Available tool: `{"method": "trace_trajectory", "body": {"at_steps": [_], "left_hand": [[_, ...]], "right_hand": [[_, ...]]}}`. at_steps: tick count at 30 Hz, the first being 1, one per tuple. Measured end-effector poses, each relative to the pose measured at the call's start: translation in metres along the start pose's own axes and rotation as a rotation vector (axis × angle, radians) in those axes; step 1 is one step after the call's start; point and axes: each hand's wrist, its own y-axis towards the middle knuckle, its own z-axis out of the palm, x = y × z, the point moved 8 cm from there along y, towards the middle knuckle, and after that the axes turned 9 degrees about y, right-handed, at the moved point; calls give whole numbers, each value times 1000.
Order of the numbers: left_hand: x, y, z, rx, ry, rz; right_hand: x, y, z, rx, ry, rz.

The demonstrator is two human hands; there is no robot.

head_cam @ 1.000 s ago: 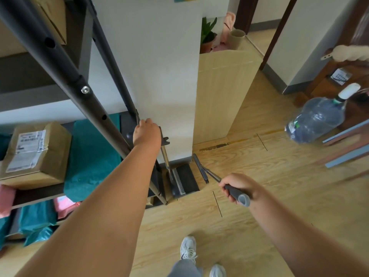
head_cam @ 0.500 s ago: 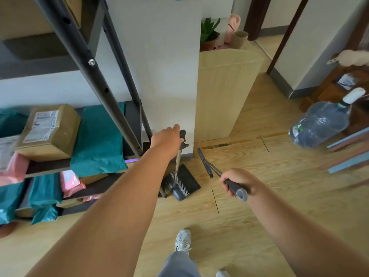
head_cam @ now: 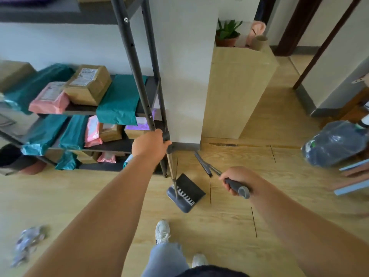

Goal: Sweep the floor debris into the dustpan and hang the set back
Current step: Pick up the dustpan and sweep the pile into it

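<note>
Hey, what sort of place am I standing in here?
Likely a home's hallway or storage corner: a metal shelf rack stacked with wrapped parcels, and a potted plant on a wooden cabinet.

A dustpan (head_cam: 185, 193) stands on the floor (head_cam: 99, 196) just in front of the corner post of a shelving rack (head_cam: 137, 76). Its long handle rises to the left hand (head_cam: 148, 145), which grips the top beside that post. Right of the dustpan, the broom (head_cam: 203, 163) slants down with its head toward the wall (head_cam: 183, 66) and its handle end gripped in the right hand (head_cam: 237, 179). Parcels (head_cam: 87, 84) sit on the rack's shelves at left. Behind the broom, a cabinet (head_cam: 237, 90) stands against the wall's corner with a potted plant (head_cam: 227, 35) on top. A water jug (head_cam: 333, 142) lies tilted at far right. Crumpled debris (head_cam: 28, 240) lies on the floor at lower left, well apart from the dustpan. A shoe (head_cam: 162, 231) is planted nearer the camera than the dustpan.
</note>
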Motion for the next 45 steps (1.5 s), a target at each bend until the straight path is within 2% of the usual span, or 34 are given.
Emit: {"method": "trace_trajectory", "body": {"at_steps": [9, 15, 19, 22, 27, 33, 39, 45], "left_hand": [[109, -106, 10, 16, -40, -265], [207, -186, 32, 94, -154, -449], [272, -260, 50, 176, -320, -583], [313, -315, 47, 209, -371, -609], [397, -413, 58, 148, -340, -801], [477, -502, 79, 69, -306, -1071], [541, -550, 106, 44, -296, -1244], [611, -546, 125, 70, -293, -1328]], "right_hand": [[-37, -16, 77, 100, -241, 61], [-68, -36, 174, 160, -281, 158], [-94, -54, 251, 163, -355, 134], [-114, -67, 314, 175, -476, 84], [-147, -95, 419, 215, -521, 2], [-164, -111, 502, 285, -555, -12], [-161, -99, 568, 326, -670, -13], [-135, -67, 647, 363, -745, -14]]}}
